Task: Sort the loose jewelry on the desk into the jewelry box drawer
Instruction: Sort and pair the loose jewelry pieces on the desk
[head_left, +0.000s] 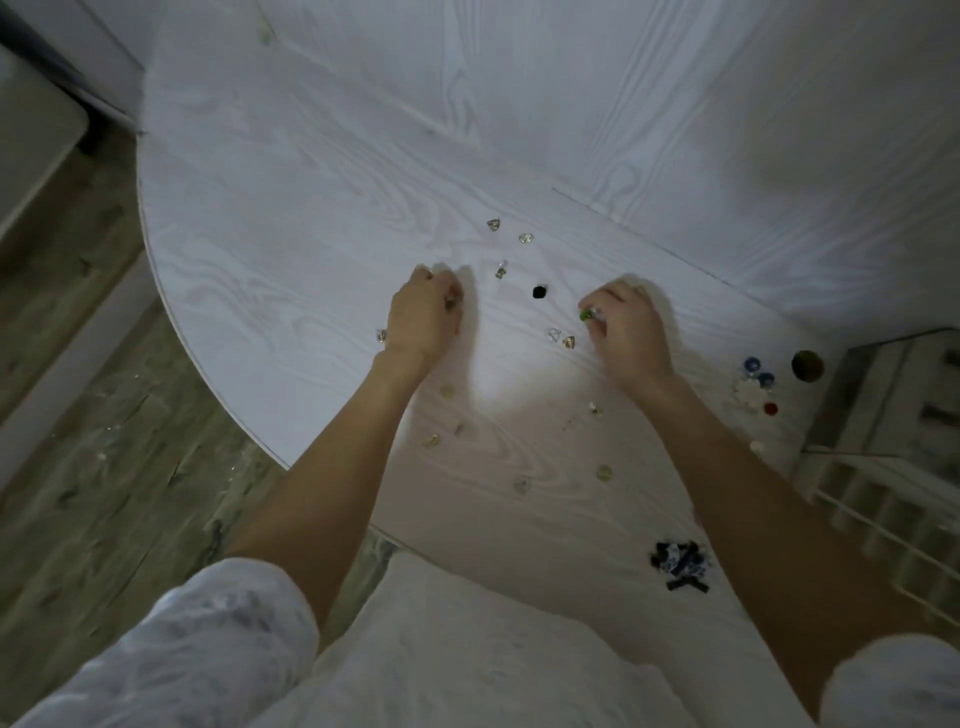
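Several small clear and gold jewelry pieces lie scattered over the white desk (322, 197). My left hand (423, 317) is curled over small pieces, one glinting between its fingertips. My right hand (626, 325) pinches a small green piece (588, 313). A black bead (540, 292) lies between the hands, and a clear pair (561, 336) sits just left of my right hand. The mirrored jewelry box (883, 395) stands at the right edge, its divided drawer (893, 530) pulled out below it.
Blue, red and white pieces (756, 382) and a dark round one (807, 366) sit close to the box. A heap of black and blue beads (680, 564) lies by my right forearm. The desk's curved left edge drops to a wooden floor (88, 467).
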